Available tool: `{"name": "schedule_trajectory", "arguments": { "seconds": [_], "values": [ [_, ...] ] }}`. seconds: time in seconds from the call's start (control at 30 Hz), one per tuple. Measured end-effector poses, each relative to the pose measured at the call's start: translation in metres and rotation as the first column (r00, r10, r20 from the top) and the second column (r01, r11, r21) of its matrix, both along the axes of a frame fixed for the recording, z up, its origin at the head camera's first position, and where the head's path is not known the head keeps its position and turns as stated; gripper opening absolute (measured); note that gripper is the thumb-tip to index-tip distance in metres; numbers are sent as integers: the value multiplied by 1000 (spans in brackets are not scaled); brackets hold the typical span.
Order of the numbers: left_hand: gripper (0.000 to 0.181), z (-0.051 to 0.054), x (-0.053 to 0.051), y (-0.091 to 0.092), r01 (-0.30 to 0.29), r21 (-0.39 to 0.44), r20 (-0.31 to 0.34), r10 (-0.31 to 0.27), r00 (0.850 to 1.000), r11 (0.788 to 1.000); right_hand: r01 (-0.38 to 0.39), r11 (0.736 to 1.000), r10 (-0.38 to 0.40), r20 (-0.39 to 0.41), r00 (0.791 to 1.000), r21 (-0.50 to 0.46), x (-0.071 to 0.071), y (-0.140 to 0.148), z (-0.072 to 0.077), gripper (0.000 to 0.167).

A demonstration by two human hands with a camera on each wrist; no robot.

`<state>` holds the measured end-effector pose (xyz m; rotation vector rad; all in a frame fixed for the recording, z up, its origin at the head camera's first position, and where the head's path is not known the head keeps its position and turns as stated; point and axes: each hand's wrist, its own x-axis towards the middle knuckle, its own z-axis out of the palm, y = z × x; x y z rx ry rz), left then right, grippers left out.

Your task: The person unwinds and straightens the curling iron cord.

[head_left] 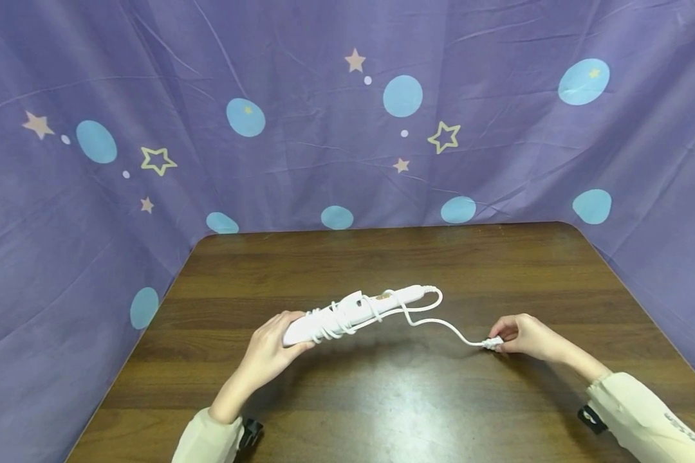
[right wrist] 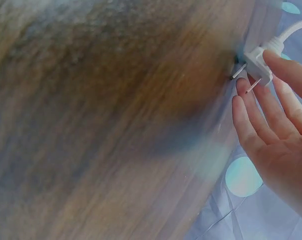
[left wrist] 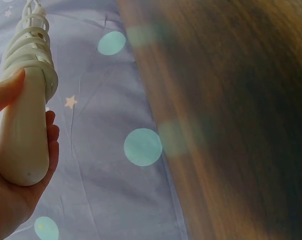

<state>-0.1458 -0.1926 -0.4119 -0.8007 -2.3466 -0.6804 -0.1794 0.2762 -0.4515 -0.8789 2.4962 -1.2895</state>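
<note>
My left hand (head_left: pixel 271 350) grips one end of a white hair straightener (head_left: pixel 302 330), which is held tilted over the table with its far end pointing right. Several turns of white cord (head_left: pixel 454 330) are wound around its body. In the left wrist view, the thumb lies along the smooth rounded end of the straightener (left wrist: pixel 25 140) and fingers curl around its other side. From the far end the cord loops back, then runs right to a white plug (head_left: pixel 491 344). My right hand (head_left: pixel 529 337) pinches this plug; two metal prongs show on the plug (right wrist: pixel 261 66) in the right wrist view.
A brown wooden table (head_left: pixel 382 257) with rounded far corners lies under both hands. Behind it and at its sides hangs a purple curtain (head_left: pixel 324 128) printed with stars and blue dots. Dark straps (head_left: pixel 592 419) show at the sleeve cuffs.
</note>
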Motion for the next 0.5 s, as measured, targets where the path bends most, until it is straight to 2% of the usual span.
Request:
{"name": "schedule_trajectory", "arguments": {
  "seconds": [0.1, 0.3, 0.5],
  "values": [
    [49, 1, 0, 1, 1, 1, 1, -1, 1000, 1000, -6, 1000, 6, -13, 1000, -1, -1, -1, 1, 14],
    [49, 2, -1, 2, 4, 0, 6, -4, 1000, 1000, 45, 998, -45, -1, 999, 38, -2, -6, 10, 18],
    [48, 2, -1, 2, -2, -5, 7, 2, 1000, 1000, 94, 991, -85, -93, 992, 98, -1, -19, 25, 20]
  ]
}}
